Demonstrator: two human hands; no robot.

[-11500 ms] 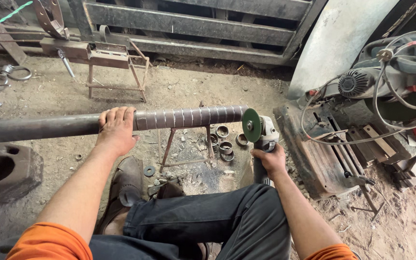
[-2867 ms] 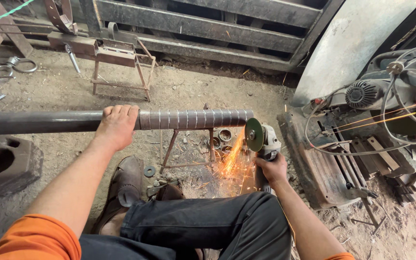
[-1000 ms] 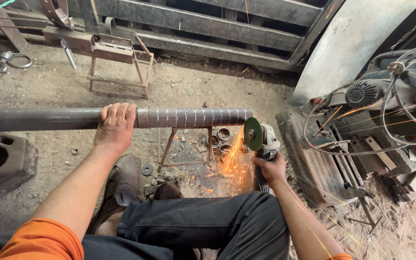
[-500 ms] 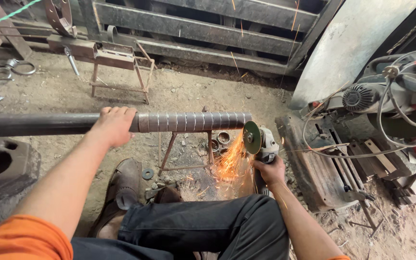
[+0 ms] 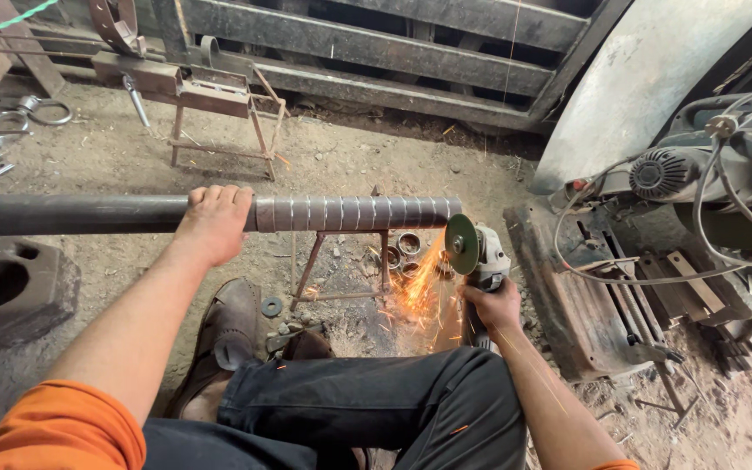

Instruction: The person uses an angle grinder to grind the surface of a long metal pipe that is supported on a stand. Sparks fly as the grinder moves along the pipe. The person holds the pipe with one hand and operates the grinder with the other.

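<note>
Head view, left to right: left hand (image 5: 215,222) wraps its grip tight around one long steel pipe (image 5: 71,214) mid-frame, resting on one small metal stand (image 5: 341,265). Right hand (image 5: 493,305) clamps one angle grinder (image 5: 476,252) at the pipe's right end, sparks flying. I'd keep the disc square and the pipe pinned.

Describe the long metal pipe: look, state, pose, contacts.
The long dark metal pipe lies level across the view, running off the left edge. Its right stretch is brighter and scored with evenly spaced ring marks, ending at a cut face. It rests on a small rusty metal trestle. The left hand grips it from above, fingers wrapped over. At the end, the green disc of the angle grinder, held by the right hand, throws orange sparks downward.
</note>
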